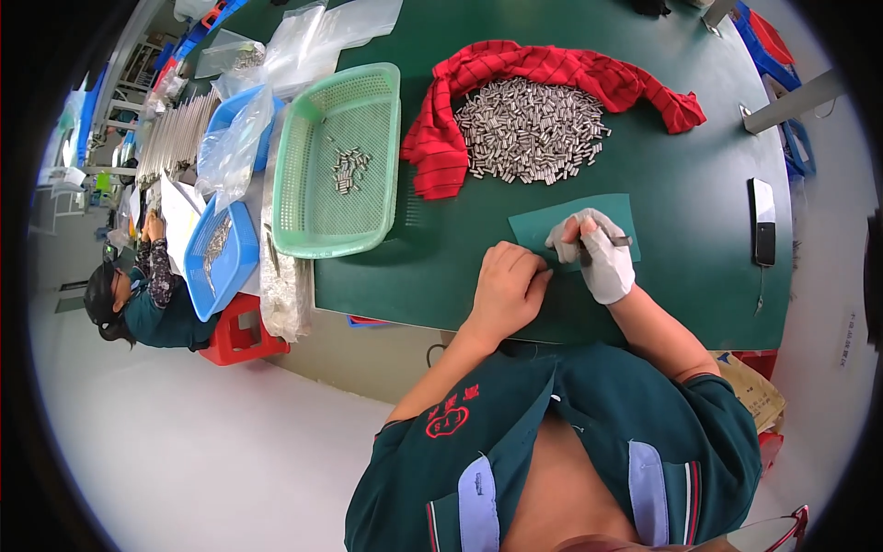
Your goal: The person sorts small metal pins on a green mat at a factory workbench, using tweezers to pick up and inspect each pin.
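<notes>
Tool: a slim dark tool [602,243] with a metal tip is pinched in the fingers of the gloved right hand [598,258], over the small green mat [616,216] near the table's front edge.
Right hand: a white glove is worn; the fingers are curled together around the tool.
Left hand: the bare left hand [506,290] is laid on the table just left of the mat, fingers bent and pressed together toward the right hand; whether a small part is pinched cannot be told.
Metal pile: a heap of small silvery cylinders [529,129] is spread beyond the mat, bordered by a red cloth [441,152].
Basket: a pale green mesh basket [317,216] with a few cylinders is set to the left.
Phone: a phone [762,221] is laid flat at the right.
Table: a dark green table [699,184] bears all of this.
Neighbour: another person [138,299] is seated at far left beside a blue tray [235,267].
</notes>
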Tool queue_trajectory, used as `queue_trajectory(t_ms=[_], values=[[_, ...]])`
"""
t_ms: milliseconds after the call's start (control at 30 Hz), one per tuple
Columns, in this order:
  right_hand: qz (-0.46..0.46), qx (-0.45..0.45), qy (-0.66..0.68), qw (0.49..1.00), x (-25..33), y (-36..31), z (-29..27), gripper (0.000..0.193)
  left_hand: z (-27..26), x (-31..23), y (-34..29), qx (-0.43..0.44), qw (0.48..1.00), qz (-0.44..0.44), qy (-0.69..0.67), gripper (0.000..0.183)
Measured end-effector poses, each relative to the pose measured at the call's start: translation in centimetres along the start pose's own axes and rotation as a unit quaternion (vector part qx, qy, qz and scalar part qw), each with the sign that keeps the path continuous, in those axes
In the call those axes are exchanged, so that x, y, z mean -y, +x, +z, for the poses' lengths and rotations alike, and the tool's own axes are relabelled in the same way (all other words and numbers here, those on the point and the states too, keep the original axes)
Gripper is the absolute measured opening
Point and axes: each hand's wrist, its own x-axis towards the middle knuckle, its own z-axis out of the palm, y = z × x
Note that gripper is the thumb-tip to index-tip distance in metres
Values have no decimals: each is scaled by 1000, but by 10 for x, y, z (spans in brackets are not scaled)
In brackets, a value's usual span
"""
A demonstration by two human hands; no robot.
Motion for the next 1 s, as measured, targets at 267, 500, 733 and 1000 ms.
queue_trajectory(t_ms=[267,500,733,1000], values=[[-17,12,177,984,10,7,-5,30,1,-6,-3,2,1000,-2,25,13],[29,-27,120,992,32,13,-7,29,3,-4,0,1,999,-9,37,13],[-43,35,177,983,22,11,-27,35,1,-8,2,6,1000,-8,26,12],[-44,5,103,994,21,0,-25,38,-10,12,53,-31,996,-22,82,10]])
